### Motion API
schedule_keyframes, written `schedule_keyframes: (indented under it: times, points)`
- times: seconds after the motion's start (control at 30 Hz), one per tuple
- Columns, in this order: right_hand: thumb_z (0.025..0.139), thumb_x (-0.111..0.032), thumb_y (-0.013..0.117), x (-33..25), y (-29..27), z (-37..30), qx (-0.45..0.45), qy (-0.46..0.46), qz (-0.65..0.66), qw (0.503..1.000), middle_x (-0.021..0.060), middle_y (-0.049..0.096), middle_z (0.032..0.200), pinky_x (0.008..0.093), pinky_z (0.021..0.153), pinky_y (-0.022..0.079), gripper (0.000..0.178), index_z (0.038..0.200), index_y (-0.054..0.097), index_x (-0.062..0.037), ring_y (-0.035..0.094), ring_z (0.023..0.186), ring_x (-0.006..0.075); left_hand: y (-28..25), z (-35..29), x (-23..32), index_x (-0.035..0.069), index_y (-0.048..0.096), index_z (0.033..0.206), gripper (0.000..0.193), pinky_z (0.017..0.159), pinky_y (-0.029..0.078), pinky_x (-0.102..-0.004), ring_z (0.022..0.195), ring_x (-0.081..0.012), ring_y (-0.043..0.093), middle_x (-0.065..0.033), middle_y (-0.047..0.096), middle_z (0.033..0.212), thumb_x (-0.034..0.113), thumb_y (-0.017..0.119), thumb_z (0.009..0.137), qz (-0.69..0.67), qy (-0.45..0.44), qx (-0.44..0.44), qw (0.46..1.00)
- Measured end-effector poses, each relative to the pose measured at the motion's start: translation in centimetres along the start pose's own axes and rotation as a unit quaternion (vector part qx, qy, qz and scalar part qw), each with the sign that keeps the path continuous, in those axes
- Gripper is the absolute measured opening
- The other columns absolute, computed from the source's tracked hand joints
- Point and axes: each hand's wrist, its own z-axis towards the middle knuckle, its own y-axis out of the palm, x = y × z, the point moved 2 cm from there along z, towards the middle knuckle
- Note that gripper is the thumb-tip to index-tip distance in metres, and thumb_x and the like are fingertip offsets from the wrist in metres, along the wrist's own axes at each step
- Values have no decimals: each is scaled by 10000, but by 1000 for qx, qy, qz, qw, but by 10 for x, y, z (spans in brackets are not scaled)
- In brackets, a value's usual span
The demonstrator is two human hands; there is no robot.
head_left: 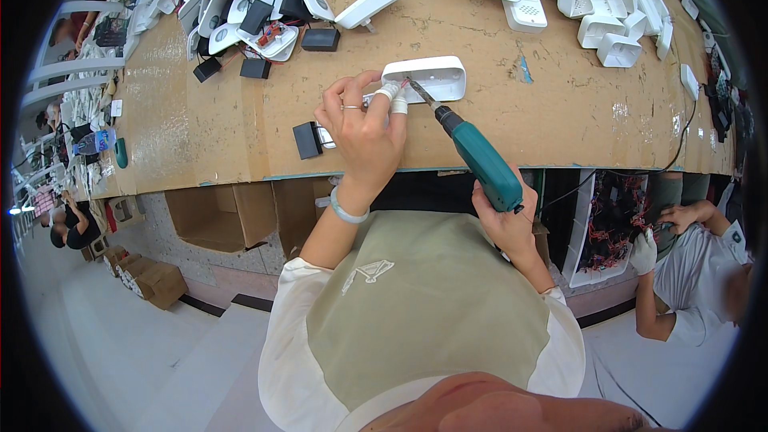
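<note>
A white plastic housing (446,78) lies open side up near the front edge of the table. My left hand (366,130), with white tape around some fingertips, is closed at its left end, steadying it. A bit of red wire shows by those fingertips. My right hand (508,216) is wrapped around the rear of a teal electric screwdriver (485,162). The tool slants up and left, its bit reaching into the housing beside my left fingertips. Whatever the bit tip touches is too small to tell. Left of my left wrist lies a small black box (306,141) beside a white part.
Piled white parts with black boxes (256,16) fill the far left; white housings (604,8) heap up far right. A cord runs across the right side. Below right stands a white bin of dark and red wires (612,220), with a co-worker (696,256) beside it. A cardboard box (212,216) sits below left.
</note>
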Motion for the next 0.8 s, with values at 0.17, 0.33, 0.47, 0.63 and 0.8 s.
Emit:
schedule_keyframes:
  times: [0.17,0.33,0.47,0.63,0.8]
  points:
    - [777,36,724,-3,-1,1,-16,7,-20,1000,148,678,880,303,705,538,332,1095,629,26,691,746,266,0,0,0,37,714,813,116,912,320,-446,1078,-296,519,-42,656,1149,116,760,743,4,0,0,1000]
    - [782,41,721,-3,-1,1,0,-25,-13,1000,147,684,896,297,709,541,368,1138,629,28,697,753,251,0,1,1,37,712,805,114,913,318,-448,1081,-297,518,-41,656,1150,119,760,743,13,1,-5,1000]
    - [788,45,720,-2,-3,-4,9,-21,-12,1000,144,686,907,285,695,539,362,1138,632,32,690,730,219,0,1,2,38,711,804,110,914,316,-448,1086,-298,518,-44,656,1150,117,759,744,19,3,-7,1000]
    - [794,57,713,8,-6,-22,47,29,54,997,119,672,878,260,652,514,238,1028,672,43,641,675,162,-1,0,2,40,712,808,108,913,311,-457,1095,-304,516,-46,656,1150,112,752,739,22,3,-12,1000]
    - [798,57,711,7,-8,-24,58,75,78,992,101,656,845,258,628,498,190,984,679,42,622,667,151,-5,0,4,76,764,862,128,925,324,-435,1100,-296,509,-22,679,1177,121,781,743,58,-1,-31,998]
